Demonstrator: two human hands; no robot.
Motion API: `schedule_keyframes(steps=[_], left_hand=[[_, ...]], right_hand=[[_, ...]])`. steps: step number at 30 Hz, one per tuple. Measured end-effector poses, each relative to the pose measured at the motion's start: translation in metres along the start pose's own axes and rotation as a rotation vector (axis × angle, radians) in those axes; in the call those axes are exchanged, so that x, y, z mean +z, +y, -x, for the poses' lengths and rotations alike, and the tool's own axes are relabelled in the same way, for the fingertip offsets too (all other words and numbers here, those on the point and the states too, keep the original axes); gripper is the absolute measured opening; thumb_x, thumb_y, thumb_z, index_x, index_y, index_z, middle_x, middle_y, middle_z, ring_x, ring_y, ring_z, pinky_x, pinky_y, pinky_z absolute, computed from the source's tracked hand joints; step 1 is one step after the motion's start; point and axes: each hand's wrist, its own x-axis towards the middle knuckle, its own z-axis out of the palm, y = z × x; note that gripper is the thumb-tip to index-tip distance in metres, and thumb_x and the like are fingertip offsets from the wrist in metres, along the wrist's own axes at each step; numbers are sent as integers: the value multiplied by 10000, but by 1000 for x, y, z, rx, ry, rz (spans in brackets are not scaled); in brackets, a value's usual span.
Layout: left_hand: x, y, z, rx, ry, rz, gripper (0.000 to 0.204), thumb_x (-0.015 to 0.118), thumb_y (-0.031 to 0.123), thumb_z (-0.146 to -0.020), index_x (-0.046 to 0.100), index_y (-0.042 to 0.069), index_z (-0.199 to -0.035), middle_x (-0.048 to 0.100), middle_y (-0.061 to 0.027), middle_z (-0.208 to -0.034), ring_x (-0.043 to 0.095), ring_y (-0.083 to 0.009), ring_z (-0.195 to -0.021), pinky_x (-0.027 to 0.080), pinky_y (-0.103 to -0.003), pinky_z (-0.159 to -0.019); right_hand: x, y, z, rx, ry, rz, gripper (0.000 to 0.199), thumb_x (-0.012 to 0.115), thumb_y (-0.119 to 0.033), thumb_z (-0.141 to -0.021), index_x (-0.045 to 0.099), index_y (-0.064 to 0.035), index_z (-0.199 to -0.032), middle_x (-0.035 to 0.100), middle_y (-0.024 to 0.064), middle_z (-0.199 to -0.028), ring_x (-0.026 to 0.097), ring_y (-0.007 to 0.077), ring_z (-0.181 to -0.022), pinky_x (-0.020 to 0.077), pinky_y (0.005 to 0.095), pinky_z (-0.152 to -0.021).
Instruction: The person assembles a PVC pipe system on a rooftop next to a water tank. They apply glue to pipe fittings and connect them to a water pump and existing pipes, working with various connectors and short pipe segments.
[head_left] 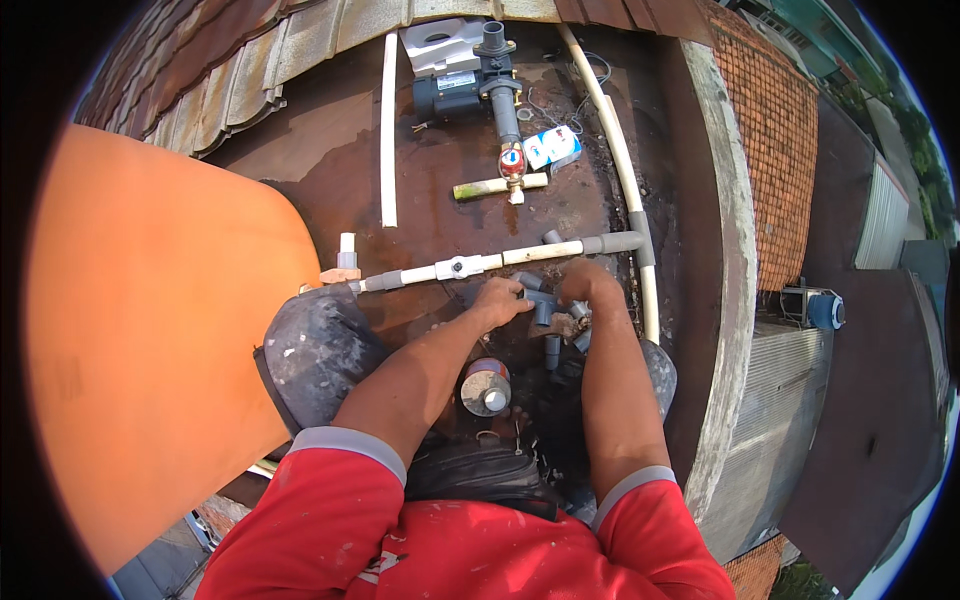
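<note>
My left hand [500, 306] is closed, its thumb and fingertips at the end of a grey plastic pipe tee [543, 312]. Right beside that tee, my right hand [588, 281] bends down over a small heap of grey fittings, and its fingers are hidden. Nearer to me a short grey coupling [552, 352] stands among the loose pieces. A round can [486, 388] with a pale, stained top sits between my knees. Just beyond my hands runs a cream pipe [540, 255] with a white valve [459, 267] in it, joined at the right to a grey tee [641, 240].
A large orange tank [170, 330] stands at my left. Farther ahead are a dark water pump [455, 97] with a red-handled valve [512, 160], a blue-and-white packet [552, 148] and a loose cream pipe [390, 140]. A raised concrete edge [735, 250] borders the right side, with lower roofs beyond.
</note>
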Motion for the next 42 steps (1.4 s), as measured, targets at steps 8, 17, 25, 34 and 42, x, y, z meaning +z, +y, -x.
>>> schedule_keyframes(steps=[8, 17, 25, 34, 42], left_hand=[[6, -6, -1, -19, -40, -33, 505, 839, 150, -932, 710, -35, -1383, 774, -117, -929, 657, -154, -712, 530, -331, -623], [2, 17, 16, 38, 45, -215, 515, 855, 250, -879, 754, 95, -1359, 798, -211, -1108, 759, -363, -1044, 583, -436, -946], [7, 20, 22, -5, 89, -257, 470, 821, 265, -896, 767, 139, -1346, 747, -243, -1274, 687, -423, -1246, 536, -490, -1097], [0, 35, 30, -49, 68, -237, 439, 803, 278, -905, 776, 73, -1292, 741, -246, -1285, 682, -428, -1247, 528, -500, -1105], [-2, 43, 26, -88, 68, -221, 419, 793, 280, -910, 783, 78, -1277, 741, -246, -1286, 678, -423, -1259, 527, -503, -1107]], right_hand=[[19, -11, 17, 189, 98, 29, 417, 840, -192, -822, 811, -64, -1218, 761, 190, -1315, 721, 367, -1256, 584, 463, -1053], [26, -4, 3, 252, 203, 36, 386, 662, -193, -960, 759, -95, -1320, 748, 175, -1363, 707, 358, -1293, 569, 440, -1084], [24, -19, 7, 230, 210, 30, 400, 701, -204, -927, 759, -78, -1303, 742, 191, -1365, 707, 364, -1290, 570, 452, -1078], [30, -14, -8, 222, 242, 96, 411, 687, -265, -942, 750, -77, -1302, 746, 201, -1348, 710, 364, -1283, 569, 456, -1078], [36, -12, -22, 234, 244, 80, 372, 652, -255, -974, 753, -104, -1299, 739, 199, -1362, 708, 358, -1288, 571, 455, -1066]])
